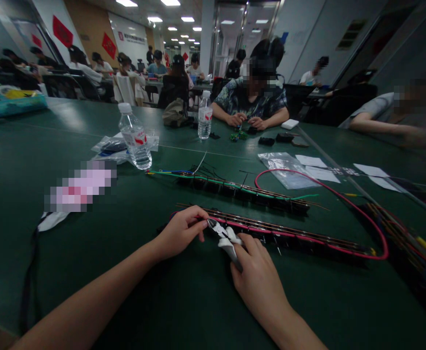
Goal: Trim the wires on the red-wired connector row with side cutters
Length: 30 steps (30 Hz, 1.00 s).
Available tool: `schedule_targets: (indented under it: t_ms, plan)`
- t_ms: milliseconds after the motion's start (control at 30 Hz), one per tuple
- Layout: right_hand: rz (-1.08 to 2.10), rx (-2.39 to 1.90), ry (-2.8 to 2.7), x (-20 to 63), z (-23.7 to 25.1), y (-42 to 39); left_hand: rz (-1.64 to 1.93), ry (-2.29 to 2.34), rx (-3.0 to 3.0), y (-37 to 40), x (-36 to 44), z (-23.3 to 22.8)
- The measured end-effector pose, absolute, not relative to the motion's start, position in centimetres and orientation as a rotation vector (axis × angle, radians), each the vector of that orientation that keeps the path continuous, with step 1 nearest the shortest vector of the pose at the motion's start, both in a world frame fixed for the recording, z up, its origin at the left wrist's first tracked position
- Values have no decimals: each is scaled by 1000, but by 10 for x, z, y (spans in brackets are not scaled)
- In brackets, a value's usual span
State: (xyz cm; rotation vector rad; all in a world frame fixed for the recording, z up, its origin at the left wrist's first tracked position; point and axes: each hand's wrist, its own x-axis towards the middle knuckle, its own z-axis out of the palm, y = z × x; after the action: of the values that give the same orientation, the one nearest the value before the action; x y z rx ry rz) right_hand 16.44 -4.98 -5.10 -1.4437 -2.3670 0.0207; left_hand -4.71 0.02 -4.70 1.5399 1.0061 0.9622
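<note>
My right hand (pixel 258 279) is wrapped round the grey-white handles of a pair of diagonal cutters (pixel 218 228). The cutters' dark jaws point up and left, towards the fingertips of my left hand (pixel 182 231). Thumb and forefinger of that hand are pinched together at the near bar, and what lies between them is too small to make out. This long dark bar (pixel 289 236) carries copper-coloured rods, a red cable (pixel 381 233) and several dark ties. Behind it lies a similar bar (pixel 242 192) with a green wire along it.
Two water bottles (pixel 136 138) (pixel 205 116) stand beyond the bars. A clear plastic bag (pixel 288 170) and white papers (pixel 322 173) lie at the right. More wired bars (pixel 399 228) sit at the right edge. Across the table a person (pixel 251 99) handles small parts.
</note>
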Motion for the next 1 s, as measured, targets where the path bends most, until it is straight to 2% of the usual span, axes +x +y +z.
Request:
schedule_targets:
  t_ms: [1000]
  plan:
    - [-7, -1447, -2370, 164, -56, -49, 967, 1009, 1560, 0, -47, -48]
